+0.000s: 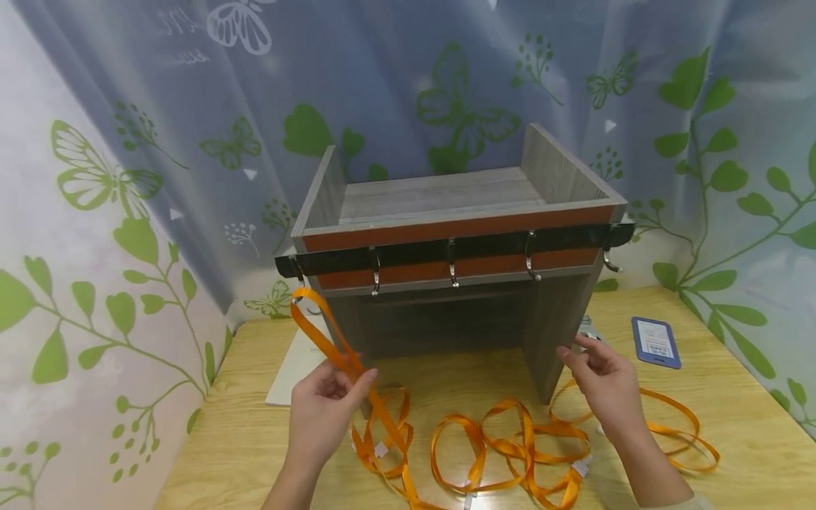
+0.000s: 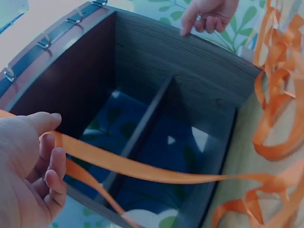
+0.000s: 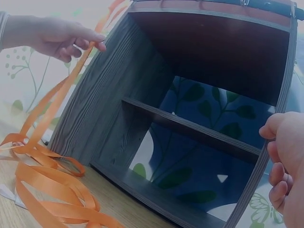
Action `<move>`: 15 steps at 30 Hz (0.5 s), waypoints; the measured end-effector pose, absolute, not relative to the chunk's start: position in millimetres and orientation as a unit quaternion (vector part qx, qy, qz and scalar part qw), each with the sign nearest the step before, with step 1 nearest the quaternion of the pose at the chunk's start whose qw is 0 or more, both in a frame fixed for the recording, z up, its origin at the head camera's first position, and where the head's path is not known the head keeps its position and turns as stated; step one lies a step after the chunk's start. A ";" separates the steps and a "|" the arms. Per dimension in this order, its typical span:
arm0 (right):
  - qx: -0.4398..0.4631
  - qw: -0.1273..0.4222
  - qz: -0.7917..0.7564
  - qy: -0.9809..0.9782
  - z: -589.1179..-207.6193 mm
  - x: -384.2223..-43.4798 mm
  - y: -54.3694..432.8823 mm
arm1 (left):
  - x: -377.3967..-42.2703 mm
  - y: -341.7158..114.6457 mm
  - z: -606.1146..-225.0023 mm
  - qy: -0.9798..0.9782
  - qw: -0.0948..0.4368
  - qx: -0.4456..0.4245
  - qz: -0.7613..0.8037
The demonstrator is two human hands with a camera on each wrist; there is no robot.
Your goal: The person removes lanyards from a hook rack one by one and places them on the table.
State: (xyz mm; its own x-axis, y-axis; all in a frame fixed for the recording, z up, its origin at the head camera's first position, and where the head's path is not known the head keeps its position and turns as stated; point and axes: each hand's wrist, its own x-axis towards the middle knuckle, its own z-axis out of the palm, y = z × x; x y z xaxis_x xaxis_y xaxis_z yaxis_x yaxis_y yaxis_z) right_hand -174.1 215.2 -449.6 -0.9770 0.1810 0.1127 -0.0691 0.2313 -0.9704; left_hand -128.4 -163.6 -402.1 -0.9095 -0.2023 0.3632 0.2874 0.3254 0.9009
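Observation:
My left hand (image 1: 325, 407) pinches an orange lanyard (image 1: 382, 411) between thumb and fingers. The lanyard's upper loop stands up beside the leftmost hook of a black hook rail (image 1: 414, 255); whether it is over that hook I cannot tell. The rail runs along the front of a grey wood-grain shelf unit (image 1: 564, 322). My right hand (image 1: 608, 386) is at the unit's right side panel, its thumb and index fingertip at the front edge and its other fingers loosely bent. In the right wrist view, the left hand (image 3: 66, 38) holds the strap beside the opposite panel.
More orange lanyards (image 1: 516, 443) with white tags lie tangled on the wooden table (image 1: 217, 439). A blue card holder (image 1: 656, 342) lies at the right. Something white and flat (image 1: 296, 368) sits left of the unit. A patterned curtain (image 1: 395, 85) hangs behind.

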 end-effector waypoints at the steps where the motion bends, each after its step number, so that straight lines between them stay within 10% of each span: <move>1: -0.038 0.102 0.620 -0.777 -450.0 -173.8 215.6 | -128.8 -162.3 -400.5 -0.788 0.213 -0.031 -0.577; 15: -0.033 0.109 0.612 -0.782 -450.5 -175.6 217.1 | -105.3 -170.1 -314.1 -0.843 0.254 -0.134 -0.454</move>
State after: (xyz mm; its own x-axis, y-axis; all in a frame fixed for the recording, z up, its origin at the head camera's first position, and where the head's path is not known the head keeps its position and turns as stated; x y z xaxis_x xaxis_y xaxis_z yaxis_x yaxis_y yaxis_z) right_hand -175.6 217.1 -450.5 -0.9741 0.1849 0.1300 -0.0818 0.2477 -0.9654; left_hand -105.3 -170.1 -314.1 -0.8348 -0.0052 0.5505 0.4566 0.5521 0.6976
